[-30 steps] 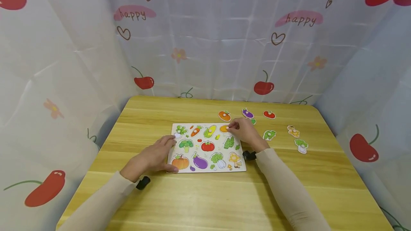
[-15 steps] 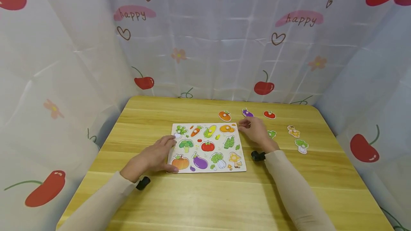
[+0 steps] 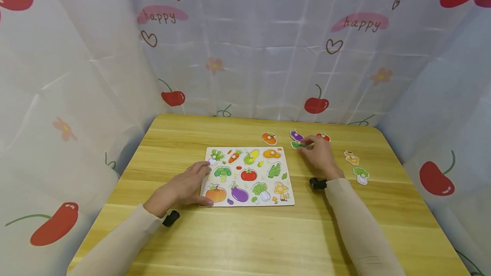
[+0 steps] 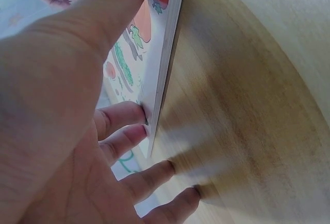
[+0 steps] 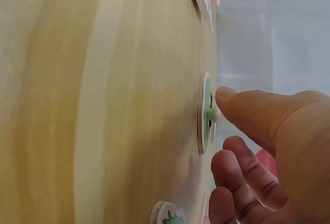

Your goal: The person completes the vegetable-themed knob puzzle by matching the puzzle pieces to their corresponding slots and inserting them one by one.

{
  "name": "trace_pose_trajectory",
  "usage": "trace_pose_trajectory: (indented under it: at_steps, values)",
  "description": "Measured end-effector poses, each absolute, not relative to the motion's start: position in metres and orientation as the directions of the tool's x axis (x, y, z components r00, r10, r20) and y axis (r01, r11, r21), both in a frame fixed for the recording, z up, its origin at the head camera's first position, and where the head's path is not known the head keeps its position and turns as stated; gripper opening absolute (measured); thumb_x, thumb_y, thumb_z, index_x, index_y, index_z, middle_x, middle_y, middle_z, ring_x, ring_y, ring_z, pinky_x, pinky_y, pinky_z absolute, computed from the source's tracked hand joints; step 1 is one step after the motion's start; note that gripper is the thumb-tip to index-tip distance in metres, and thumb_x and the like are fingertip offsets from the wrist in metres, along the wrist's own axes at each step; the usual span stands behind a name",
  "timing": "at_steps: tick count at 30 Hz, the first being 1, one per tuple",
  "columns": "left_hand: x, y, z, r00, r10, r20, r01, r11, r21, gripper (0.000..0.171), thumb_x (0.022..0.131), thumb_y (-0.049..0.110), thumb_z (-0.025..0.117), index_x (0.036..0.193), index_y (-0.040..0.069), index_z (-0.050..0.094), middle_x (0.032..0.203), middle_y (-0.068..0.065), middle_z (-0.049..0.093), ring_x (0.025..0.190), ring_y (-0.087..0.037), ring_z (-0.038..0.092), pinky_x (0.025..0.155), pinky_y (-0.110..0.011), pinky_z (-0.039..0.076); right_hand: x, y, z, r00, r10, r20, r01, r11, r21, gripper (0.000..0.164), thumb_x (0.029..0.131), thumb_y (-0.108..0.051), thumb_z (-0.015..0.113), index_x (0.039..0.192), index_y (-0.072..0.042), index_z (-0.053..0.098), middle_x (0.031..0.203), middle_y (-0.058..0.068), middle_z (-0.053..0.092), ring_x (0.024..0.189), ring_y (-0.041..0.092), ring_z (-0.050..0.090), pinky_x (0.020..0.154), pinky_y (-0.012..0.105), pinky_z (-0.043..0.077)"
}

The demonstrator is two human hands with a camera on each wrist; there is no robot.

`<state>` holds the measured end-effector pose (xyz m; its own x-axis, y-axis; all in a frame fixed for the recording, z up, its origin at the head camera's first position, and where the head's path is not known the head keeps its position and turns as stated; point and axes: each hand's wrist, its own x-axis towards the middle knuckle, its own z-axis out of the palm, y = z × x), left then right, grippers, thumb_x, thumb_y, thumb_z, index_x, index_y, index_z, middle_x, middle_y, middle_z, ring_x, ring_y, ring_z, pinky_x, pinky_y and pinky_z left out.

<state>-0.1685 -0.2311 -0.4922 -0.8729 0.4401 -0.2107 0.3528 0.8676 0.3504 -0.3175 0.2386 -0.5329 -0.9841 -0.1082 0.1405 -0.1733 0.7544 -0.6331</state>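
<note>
A vegetable puzzle board [image 3: 264, 201] lies flat on the table, and my left hand [image 3: 180, 184] rests along its left edge. In the left wrist view the thumb lies over the board [image 4: 167, 54] and the relaxed fingers [image 4: 149, 180] spread past its edge. Beyond the board's upper right corner, my right hand [image 3: 320, 154] reaches over a green knobbed piece [image 3: 296, 145]. The right wrist view has thumb [image 5: 247, 108] and loosely bent fingers around that green piece's knob [image 5: 214, 114], with a gap showing. Radish, carrot, corn and orange-brown potato pieces [image 3: 272, 153] sit in the top row.
Loose pieces lie behind and right of the board: pumpkin [image 3: 269, 138], eggplant [image 3: 296, 135], tomato [image 3: 323, 136], mushroom [image 3: 351, 157] and bok choy [image 3: 361, 175]. My right hand hides another leafy piece in the head view. A printed curtain [image 3: 245, 76] closes off the table's back and sides.
The right hand has let go of the potato piece, now seated in the board's top right slot, and moved right to the green piece. The left hand has stayed put.
</note>
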Motion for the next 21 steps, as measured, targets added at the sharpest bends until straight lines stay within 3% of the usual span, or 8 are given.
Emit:
trace_pose_trajectory:
  at_steps: [10,21]
  values:
    - [-0.1699,-0.2317,-0.4945,-0.870,0.447,-0.206,0.364,0.866,0.343,0.114,0.094,0.057,0.097,0.172,-0.005,0.042,0.186,-0.028,0.032,0.169,-0.051,0.043,0.129,-0.069,0.052,-0.3245,0.2425,-0.5377,-0.989,-0.118,0.092,-0.150,0.782,-0.605,0.038,0.110,-0.018,0.084,0.143,0.000,0.080,0.136,0.026,0.079,0.112,0.039,0.072,0.100,0.055,0.063]
    - [-0.1696,-0.2319,-0.4951,-0.870,0.445,-0.210,0.362,0.868,0.340,0.115,0.094,0.056,0.097,0.173,-0.006,0.042,0.187,-0.028,0.032,0.169,-0.053,0.043,0.126,-0.071,0.054,-0.3243,0.2427,-0.5368,-0.988,-0.139,0.067,-0.152,0.788,-0.597,0.037,0.106,-0.027,0.090,0.130,0.001,0.082,0.124,0.022,0.081,0.107,0.036,0.071,0.098,0.051,0.061]
